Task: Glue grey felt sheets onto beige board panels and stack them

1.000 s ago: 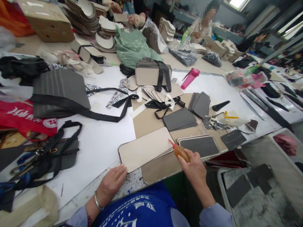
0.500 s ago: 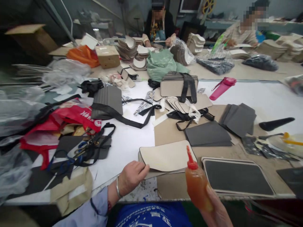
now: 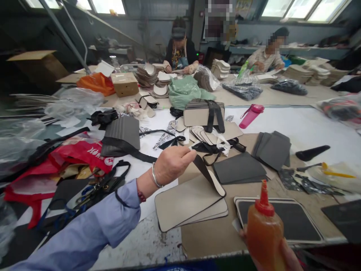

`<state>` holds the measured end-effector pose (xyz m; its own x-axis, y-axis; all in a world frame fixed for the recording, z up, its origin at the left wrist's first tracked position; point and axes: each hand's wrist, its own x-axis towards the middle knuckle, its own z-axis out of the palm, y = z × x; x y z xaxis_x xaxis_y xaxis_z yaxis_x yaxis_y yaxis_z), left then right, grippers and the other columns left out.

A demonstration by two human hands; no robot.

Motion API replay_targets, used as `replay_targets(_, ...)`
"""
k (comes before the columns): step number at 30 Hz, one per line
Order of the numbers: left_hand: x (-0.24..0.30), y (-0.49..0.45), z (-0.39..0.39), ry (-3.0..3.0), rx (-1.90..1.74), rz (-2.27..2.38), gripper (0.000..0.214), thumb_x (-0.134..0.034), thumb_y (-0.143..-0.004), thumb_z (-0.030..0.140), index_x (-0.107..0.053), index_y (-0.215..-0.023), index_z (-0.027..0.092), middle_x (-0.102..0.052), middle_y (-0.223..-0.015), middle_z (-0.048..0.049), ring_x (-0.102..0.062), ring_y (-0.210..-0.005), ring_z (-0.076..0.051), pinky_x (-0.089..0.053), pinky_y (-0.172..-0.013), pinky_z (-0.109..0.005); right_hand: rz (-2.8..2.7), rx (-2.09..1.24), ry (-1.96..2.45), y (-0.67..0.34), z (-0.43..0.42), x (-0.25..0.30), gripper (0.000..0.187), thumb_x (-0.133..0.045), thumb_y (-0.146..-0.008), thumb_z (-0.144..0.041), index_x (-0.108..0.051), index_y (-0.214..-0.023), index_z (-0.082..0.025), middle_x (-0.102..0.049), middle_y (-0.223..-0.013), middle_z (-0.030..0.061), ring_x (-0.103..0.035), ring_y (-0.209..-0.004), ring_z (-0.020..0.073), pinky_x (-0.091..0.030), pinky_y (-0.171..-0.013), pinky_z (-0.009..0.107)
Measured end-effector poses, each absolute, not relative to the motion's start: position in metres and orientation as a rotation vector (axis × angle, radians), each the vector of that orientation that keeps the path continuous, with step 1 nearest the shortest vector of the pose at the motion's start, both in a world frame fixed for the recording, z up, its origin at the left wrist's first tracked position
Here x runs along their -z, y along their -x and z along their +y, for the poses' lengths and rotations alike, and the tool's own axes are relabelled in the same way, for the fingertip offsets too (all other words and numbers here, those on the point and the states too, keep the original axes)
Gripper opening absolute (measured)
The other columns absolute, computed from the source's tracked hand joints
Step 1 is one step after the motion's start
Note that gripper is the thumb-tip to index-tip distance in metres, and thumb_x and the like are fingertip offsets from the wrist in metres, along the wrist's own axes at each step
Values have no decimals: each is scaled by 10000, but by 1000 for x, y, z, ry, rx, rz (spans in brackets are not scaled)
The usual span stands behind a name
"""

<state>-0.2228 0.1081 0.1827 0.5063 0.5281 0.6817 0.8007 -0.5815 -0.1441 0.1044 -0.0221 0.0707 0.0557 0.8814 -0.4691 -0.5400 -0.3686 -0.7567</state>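
My left hand is closed in a pinch on the edge of a beige, dark-backed panel. That panel is raised and curled, with its dark side partly showing. Under it lie several more rounded beige panels, slightly fanned out. A squeeze bottle with a red nozzle and amber liquid stands upright in the grip of my right hand, which the frame's lower edge cuts off. Just behind the bottle is a dark panel with a beige border, partly covered by the bottle.
Dark grey sheets, a black-handled tool and a pink bottle lie on the table. At left are a red bag and tangled straps. Two people work across the table, behind a green bag and stacked pieces.
My left hand has moved up and right, lifting the top panel off the pile by its edge. The bottle in my right hand has shifted right and lower in view. The camera has tilted upward.
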Motion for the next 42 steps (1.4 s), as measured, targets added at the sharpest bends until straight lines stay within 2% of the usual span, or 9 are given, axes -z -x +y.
replay_targets(3, -188, 215, 110, 2376, 809, -1007, 158, -405, -847, 120, -563, -847, 136, -579, -657, -10, -534, -610, -100, -426, -540, -206, -194, -1424, 1260, -97, -15, -83, 352, -610, -667, -572, -665, -943, -361, -698, -916, 16, -656, -829, 227, -549, -695, 371)
replay_targets(6, -183, 214, 108, 2434, 807, -954, 167, -410, -838, 106, -560, -901, 142, -593, -667, -13, -539, -599, -105, -437, -530, -215, -199, -1323, 1237, -102, -4, -92, 396, -661, -639, -544, -639, -992, -365, -676, -989, -7, -624, -923, 218, -507, -803, 402)
replay_targets(13, -165, 219, 106, 2439, 823, -964, 177, -436, -836, 129, -561, -961, 141, -637, -768, -78, -569, -639, -154, -489, -533, -271, -545, -1337, 1203, -145, 33, -89, 617, -737, -609, -360, -520, -1181, -273, -636, -1067, 61, -600, -962, 230, -450, -879, 438)
replay_targets(20, -177, 211, 98, 2413, 677, -1040, 174, -428, -843, 114, -564, -951, 126, -641, -764, -80, -580, -645, -146, -497, -536, -254, -695, -1231, 1334, -169, 98, -53, 586, -777, -547, -267, -541, -1083, -237, -621, -1075, 20, -576, -977, 181, -440, -885, 325)
replay_targets(27, -181, 201, 83, 2436, 575, -1159, 222, -413, -836, 81, -555, -1000, 130, -636, -776, -83, -576, -673, -146, -494, -566, -254, -1198, -1162, 1288, -107, 189, -11, 516, -732, -581, -377, -490, -1000, -200, -630, -956, 38, -593, -858, 180, -474, -799, 363)
replay_targets(32, -185, 197, 70, 2428, 510, -1251, 234, -403, -841, 70, -555, -1016, 101, -636, -798, -98, -570, -702, -147, -493, -612, -252, -1339, -1052, 1308, -77, 243, 24, 524, -725, -551, -402, -508, -977, -189, -607, -969, 40, -560, -897, 192, -432, -852, 378)
replay_targets(37, -191, 194, 58, 2438, 519, -1325, 250, -375, -853, 77, -566, -1011, 112, -640, -802, -86, -577, -733, -144, -488, -647, -240, -1413, -955, 1383, -75, 256, 49, 563, -676, -577, -448, -493, -1034, -174, -596, -987, 62, -548, -913, 210, -422, -852, 398)
replay_targets(42, -183, 197, 55, 2440, 544, -1315, 236, -385, -847, 70, -559, -1000, 111, -641, -801, -86, -577, -723, -144, -493, -653, -253, -1489, -876, 1478, -78, 261, 49, 607, -664, -582, -466, -491, -1085, -174, -603, -1019, 77, -562, -927, 219, -439, -833, 391)
